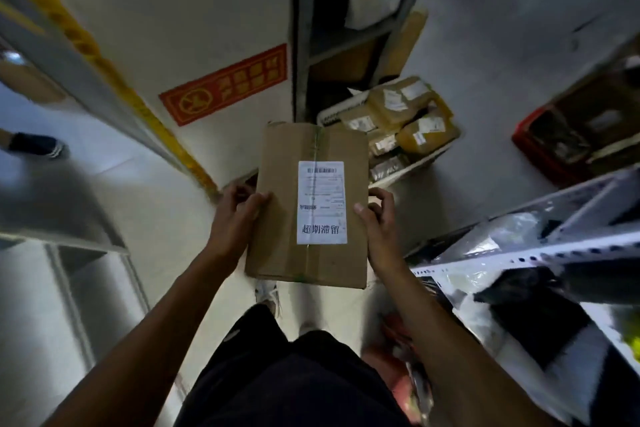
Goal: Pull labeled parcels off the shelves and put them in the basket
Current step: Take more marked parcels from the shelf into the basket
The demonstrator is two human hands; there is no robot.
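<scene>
A brown cardboard parcel (284, 218) with a white shipping label (322, 201) on its top face is held flat in front of me over the floor. My left hand (235, 215) grips its left edge, thumb on top. My right hand (377, 222) grips its right edge, thumb on top beside the label. Just beyond the parcel stands a white basket (415, 165) on the floor, filled with several yellow-brown labeled parcels (405, 114).
A metal shelf rack (571, 253) with black and clear bagged parcels runs along my right. A red crate (540, 152) sits on the floor farther right. White shelving (62, 80) lines the left. Another rack (346, 28) stands behind the basket. A person's shoe (38, 146) shows at far left.
</scene>
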